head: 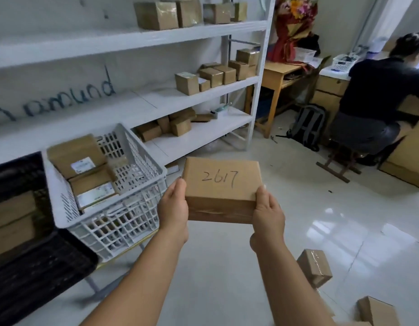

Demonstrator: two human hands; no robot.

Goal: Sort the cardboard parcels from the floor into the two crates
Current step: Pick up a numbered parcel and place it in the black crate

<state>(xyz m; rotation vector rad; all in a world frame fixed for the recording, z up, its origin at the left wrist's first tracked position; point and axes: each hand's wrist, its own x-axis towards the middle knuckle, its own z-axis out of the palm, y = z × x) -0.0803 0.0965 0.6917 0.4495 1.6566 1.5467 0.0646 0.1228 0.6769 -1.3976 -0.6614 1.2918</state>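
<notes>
I hold a cardboard parcel (221, 187) up over the floor (298, 220), level with the white crate (114, 222) just to its left. My left hand (173, 208) grips its left end, thumb curled onto the top edge; my right hand (268, 214) grips the right end the same way, so each grip is clamped on the box. Its top face carries "2617" handwritten in dark pen, reading upright toward me. The long axis runs left to right between my hands, top face tilted a little my way.

The white crate holds several parcels with pale printed labels too blurred to read. A black crate (22, 267) sits at far left with more cardboard inside. Two more parcels (314, 267) lie on the floor at lower right. Behind, white shelves (133, 36) carry more boxes, and blue writing on the wall reads roughly "amund". A seated person (378, 95) works at a table at right.
</notes>
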